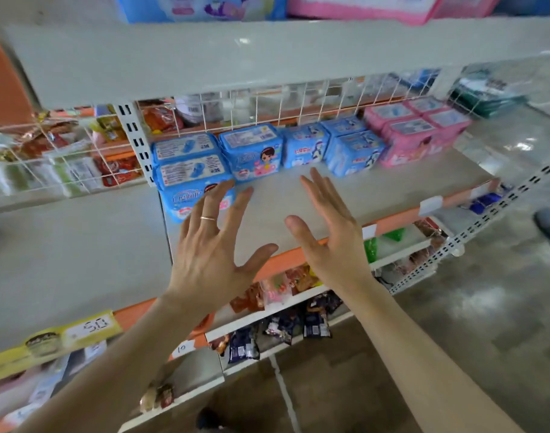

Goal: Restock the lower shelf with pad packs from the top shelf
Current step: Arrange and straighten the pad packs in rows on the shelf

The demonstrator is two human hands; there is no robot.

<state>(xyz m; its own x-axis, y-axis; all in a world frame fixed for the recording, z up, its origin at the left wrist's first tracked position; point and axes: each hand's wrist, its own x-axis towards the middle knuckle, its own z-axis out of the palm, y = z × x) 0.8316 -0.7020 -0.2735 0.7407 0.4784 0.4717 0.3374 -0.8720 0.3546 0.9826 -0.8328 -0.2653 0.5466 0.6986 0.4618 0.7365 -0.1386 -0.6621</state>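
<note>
Head view: left hand, right hand, both splayed, over lower shelf front, pad packs behind.

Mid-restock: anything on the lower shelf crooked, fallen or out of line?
One thing: the blue plastic pad pack at the left end juts forward of the row of blue and pink packs along the back of the grey lower shelf. Nothing looks spilled or torn.
</note>
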